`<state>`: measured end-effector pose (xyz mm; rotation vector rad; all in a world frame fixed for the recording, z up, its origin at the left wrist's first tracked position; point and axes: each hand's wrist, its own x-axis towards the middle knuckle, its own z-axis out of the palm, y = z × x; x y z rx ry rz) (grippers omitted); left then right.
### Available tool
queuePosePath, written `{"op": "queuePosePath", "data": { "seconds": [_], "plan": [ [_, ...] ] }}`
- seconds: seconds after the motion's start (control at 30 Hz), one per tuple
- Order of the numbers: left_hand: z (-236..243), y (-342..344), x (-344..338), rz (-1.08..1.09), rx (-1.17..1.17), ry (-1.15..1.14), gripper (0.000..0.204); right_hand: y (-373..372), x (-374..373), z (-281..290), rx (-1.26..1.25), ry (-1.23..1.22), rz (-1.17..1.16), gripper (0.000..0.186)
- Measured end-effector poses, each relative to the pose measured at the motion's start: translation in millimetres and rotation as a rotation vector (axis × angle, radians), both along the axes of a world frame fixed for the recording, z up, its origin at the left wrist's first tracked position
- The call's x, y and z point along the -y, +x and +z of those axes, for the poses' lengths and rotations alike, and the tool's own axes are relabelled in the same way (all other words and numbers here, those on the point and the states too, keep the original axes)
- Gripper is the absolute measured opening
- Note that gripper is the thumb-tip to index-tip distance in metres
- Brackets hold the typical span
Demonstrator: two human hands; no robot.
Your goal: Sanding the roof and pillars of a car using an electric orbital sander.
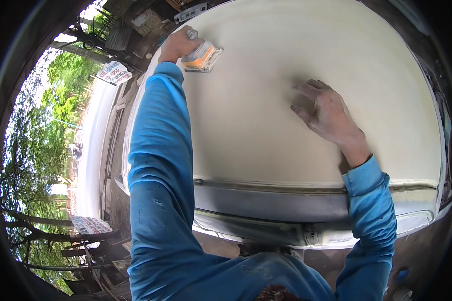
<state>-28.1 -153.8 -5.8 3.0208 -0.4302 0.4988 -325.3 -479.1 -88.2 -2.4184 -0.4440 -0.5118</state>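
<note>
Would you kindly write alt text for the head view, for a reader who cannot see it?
A person's left hand holds an orange-and-grey sander on a pale vehicle roof; the curled right hand is farther right. The sleeves are blue; trees show at left.

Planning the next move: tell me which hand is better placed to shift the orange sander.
Likely the left hand, which holds the sander; the right hand is well away from it.
</note>
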Motion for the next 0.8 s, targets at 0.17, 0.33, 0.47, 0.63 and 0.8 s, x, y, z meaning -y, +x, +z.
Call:
{"op": "queuePosePath", "data": {
  "seconds": [0.17, 0.33, 0.47, 0.63, 0.8],
  "plan": [
    [4.8, -63.5, 14.2, -0.235, -0.111, -0.081, 0.058, 2.0, 0.7, -5.3, 0.061, 0.008, 0.017, 0.035],
    [8.1, -183.9, 35.5, -0.660, -0.107, -0.085, 0.058, 2.8, 0.3, -8.2, 0.054, -0.015, 0.025, 0.036],
    [9.2, -196.7, 36.5, -0.769, -0.146, -0.069, 0.059, 2.7, -1.4, -8.4, 0.054, -0.028, 0.020, 0.036],
    [2.6, -98.0, 11.7, -0.451, -0.060, -0.094, 0.057, 3.3, 0.8, -10.3, 0.022, -0.032, 0.008, 0.036],
    [1.7, -26.3, -16.0, -0.195, -0.012, -0.061, 0.062, 2.1, 3.5, -7.7, 0.073, -0.047, -0.056, 0.037]
  ]
}}
